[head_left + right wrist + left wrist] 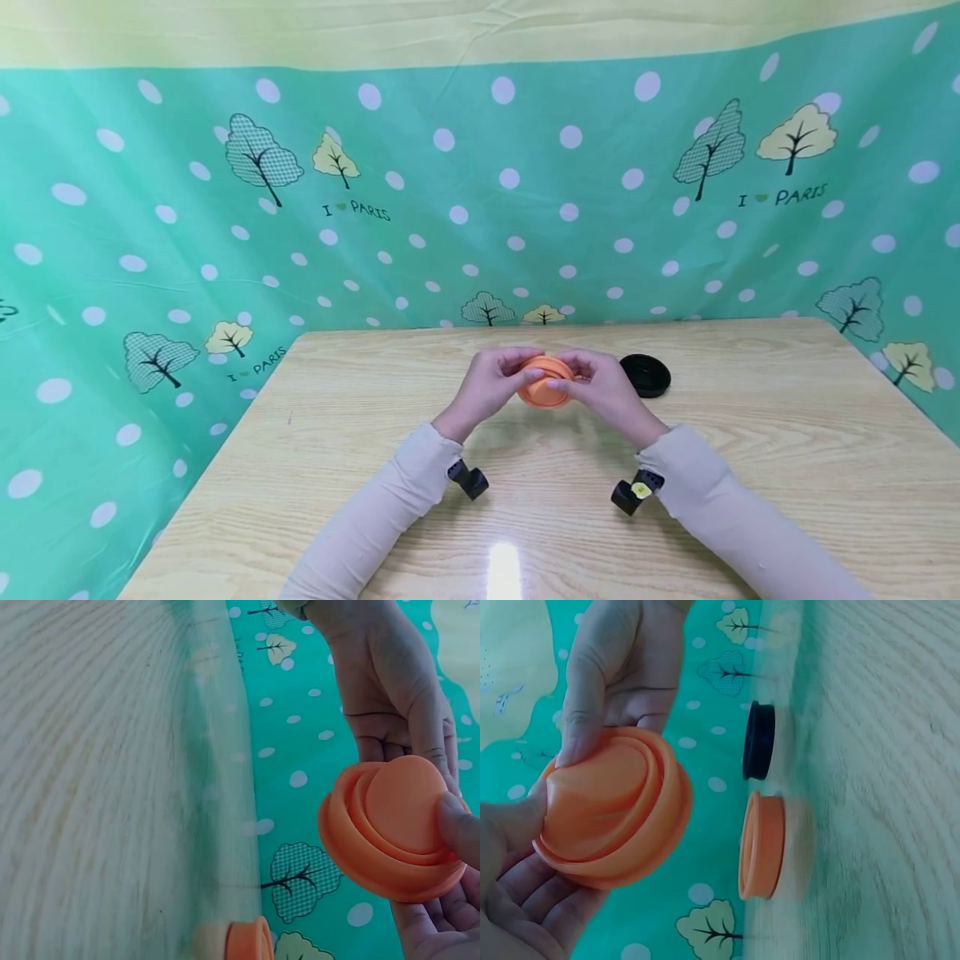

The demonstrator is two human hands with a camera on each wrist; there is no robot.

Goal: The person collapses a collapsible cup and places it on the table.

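A round orange collapsible cup, soft-looking with folded rings, is held above the table between both hands. My left hand grips its left side, thumb on the face and fingers behind the rim. On the opposite side my right hand pinches it the same way. The left wrist view shows the cup's middle pushed in unevenly, with a dent near the thumbs. In the right wrist view its round base bulges tilted out of the rings.
A black round lid-like ring lies on the wooden table just right of my right hand. A second orange ring stands on the table near it, hidden behind the hands from the head. A green dotted curtain hangs behind.
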